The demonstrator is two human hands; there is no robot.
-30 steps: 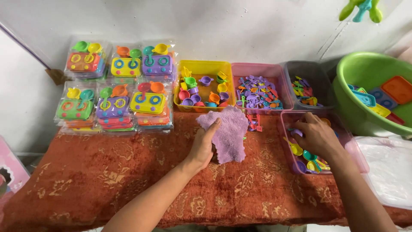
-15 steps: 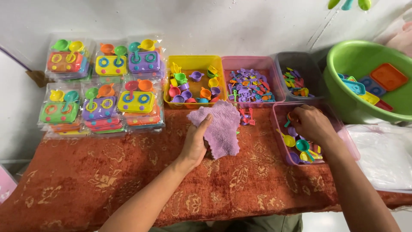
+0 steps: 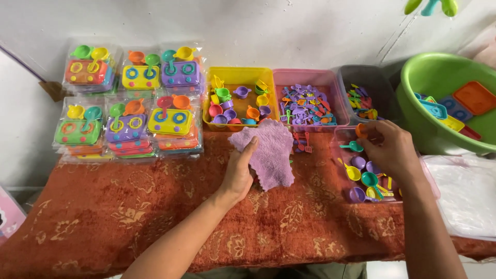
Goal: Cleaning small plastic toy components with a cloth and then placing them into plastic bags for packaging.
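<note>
My left hand point(image 3: 239, 173) holds a purple fuzzy cloth point(image 3: 268, 152) just above the red patterned tablecloth point(image 3: 129, 206), thumb on top of the fabric. My right hand point(image 3: 390, 150) reaches into a clear pink bin point(image 3: 429, 181) of small toy pans and ladles. Its fingers pinch a small orange toy piece point(image 3: 360, 130) at the bin's far edge. A teal ladle point(image 3: 352, 146) lies just below the fingers.
Packaged toy stove sets point(image 3: 129, 103) are stacked at the back left. A yellow bin point(image 3: 243, 76) of toy cups, a pink bin point(image 3: 305, 77) of purple utensils and a grey bin point(image 3: 361, 77) line the wall. A green basin point(image 3: 439, 67) stands right, plastic bags point(image 3: 465, 196) beside it.
My right hand has lifted slightly toward the bin's far edge and now pinches the orange piece. The left hand stays on the cloth; the view has shifted slightly.
</note>
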